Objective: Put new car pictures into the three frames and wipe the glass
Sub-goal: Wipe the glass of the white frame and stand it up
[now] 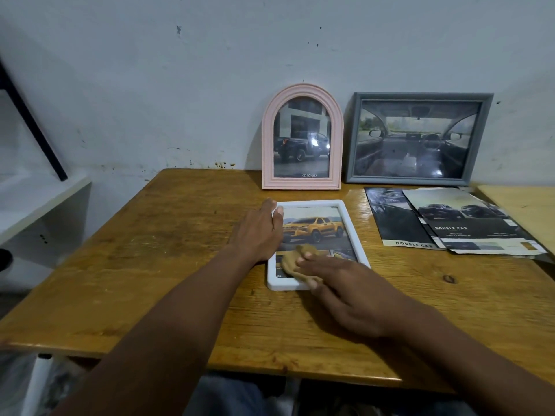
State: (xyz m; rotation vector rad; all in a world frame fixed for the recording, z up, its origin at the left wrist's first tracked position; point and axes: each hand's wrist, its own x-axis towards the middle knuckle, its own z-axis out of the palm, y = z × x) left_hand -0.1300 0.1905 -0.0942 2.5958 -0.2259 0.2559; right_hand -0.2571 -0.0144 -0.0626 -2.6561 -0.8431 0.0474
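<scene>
- Right hand [345, 283]: fingers straight and flat, pressing a tan cloth [292, 262] onto the glass at the white frame's [354, 232] 6 o'clock end. No curl round the cloth is evident.
- Left hand [258, 232]: grips the frame's 9 o'clock edge, thumb laid over the rim onto the front, fingers at the outer side near the 11 o'clock corner.
- Location: white frame lies flat, face up, near mid-table [180, 235], a yellow pickup picture already under its glass.
- Pink frame [301, 183] stands at 12 o'clock from it, against the wall; grey frame [420, 96] stands at 1 o'clock. Both show car pictures.
- Brochures [468, 223] lie overlapped at 3 o'clock, apart from the white frame.
- Handling, judged: the frame looks light and stiff, likely to skate on the varnished wood under wiping strokes, so the edge hold is warranted. The glass is fragile and smears readily; hold by the rim only, keep fingers off the pane, apply moderate pressure.
- Stage, judged: final wipe of the third frame in hand; whether the standing frames are wiped cannot be told, though glare shows on both.
</scene>
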